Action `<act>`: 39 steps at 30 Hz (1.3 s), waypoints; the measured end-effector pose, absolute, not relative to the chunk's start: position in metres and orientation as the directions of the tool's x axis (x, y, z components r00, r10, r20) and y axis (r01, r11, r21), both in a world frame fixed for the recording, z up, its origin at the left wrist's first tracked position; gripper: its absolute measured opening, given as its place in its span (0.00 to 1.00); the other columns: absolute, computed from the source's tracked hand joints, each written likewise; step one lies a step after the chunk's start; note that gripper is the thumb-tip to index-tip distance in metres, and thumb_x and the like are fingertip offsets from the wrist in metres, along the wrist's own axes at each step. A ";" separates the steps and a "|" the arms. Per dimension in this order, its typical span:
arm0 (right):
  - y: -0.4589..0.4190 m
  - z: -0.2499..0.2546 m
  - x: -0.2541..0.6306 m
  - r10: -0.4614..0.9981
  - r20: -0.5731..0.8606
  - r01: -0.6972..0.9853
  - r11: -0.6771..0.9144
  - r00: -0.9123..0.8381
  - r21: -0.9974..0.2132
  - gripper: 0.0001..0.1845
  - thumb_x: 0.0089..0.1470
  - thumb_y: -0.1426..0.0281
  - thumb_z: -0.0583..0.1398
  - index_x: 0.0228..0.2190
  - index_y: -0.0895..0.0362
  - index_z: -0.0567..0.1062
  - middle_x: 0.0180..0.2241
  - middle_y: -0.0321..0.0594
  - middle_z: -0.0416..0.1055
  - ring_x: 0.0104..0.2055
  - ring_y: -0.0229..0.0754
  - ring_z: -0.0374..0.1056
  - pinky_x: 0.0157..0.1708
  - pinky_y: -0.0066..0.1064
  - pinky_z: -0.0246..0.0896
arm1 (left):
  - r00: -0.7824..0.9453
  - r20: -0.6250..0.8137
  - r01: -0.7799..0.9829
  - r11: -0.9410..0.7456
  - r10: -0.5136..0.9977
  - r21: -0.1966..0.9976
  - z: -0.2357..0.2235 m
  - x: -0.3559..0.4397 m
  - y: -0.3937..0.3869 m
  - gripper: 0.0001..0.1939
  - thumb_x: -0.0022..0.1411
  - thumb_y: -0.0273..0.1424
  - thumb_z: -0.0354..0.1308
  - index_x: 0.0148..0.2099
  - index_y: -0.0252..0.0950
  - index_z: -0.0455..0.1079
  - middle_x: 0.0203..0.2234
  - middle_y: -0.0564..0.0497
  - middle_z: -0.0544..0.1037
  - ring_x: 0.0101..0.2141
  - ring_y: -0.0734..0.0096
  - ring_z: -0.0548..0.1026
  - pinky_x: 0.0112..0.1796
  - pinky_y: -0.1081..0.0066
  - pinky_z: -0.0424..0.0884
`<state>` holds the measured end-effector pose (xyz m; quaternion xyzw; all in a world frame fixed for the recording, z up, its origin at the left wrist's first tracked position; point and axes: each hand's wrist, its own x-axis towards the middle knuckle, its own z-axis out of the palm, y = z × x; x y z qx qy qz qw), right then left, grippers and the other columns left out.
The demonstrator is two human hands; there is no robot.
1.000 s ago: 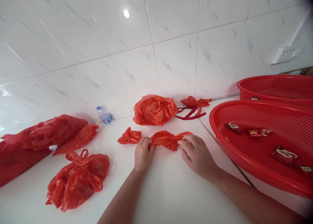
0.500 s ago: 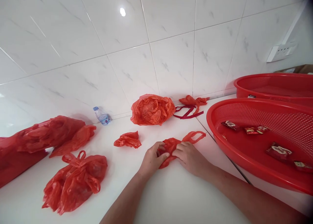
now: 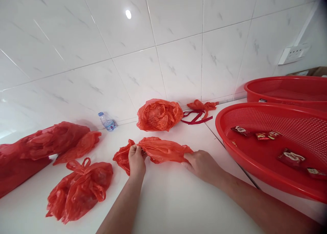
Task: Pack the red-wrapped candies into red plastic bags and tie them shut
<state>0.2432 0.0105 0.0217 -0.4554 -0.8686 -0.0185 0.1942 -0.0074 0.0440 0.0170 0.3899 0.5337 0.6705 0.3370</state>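
A thin red plastic bag [image 3: 163,150] is stretched sideways across the white counter [image 3: 178,200], its ends gathered in my hands. My left hand [image 3: 136,160] pinches the bag's left end with its fingertips. It stands right against a crumpled red bag [image 3: 122,158], and I cannot tell whether the two are joined. My right hand [image 3: 203,165] grips the other end, which is bunched under its fingers.
A puffy red bag [image 3: 158,115] and a knotted red bag with dark ribbon [image 3: 201,107] lie by the tiled wall. Red bags [image 3: 79,191] lie left, near a water bottle [image 3: 107,121]. Right stand red baskets [image 3: 281,85], one [image 3: 230,116] holding wrapped packets [image 3: 291,158].
My left hand has moved left and the bag now spreads wide between my hands. The crumpled bag, earlier lying apart, now meets the left hand.
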 end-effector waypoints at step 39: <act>0.030 0.026 0.255 0.980 0.075 0.920 0.200 -0.186 -0.337 0.27 0.43 0.57 0.61 0.45 0.53 0.66 0.34 0.40 0.73 0.33 0.47 0.70 0.24 0.30 0.51 | 0.058 0.851 0.768 -0.568 0.522 0.297 0.046 0.035 0.005 0.07 0.58 0.26 0.55 0.41 0.38 0.67 0.35 0.49 0.72 0.36 0.67 0.71 0.36 0.67 0.66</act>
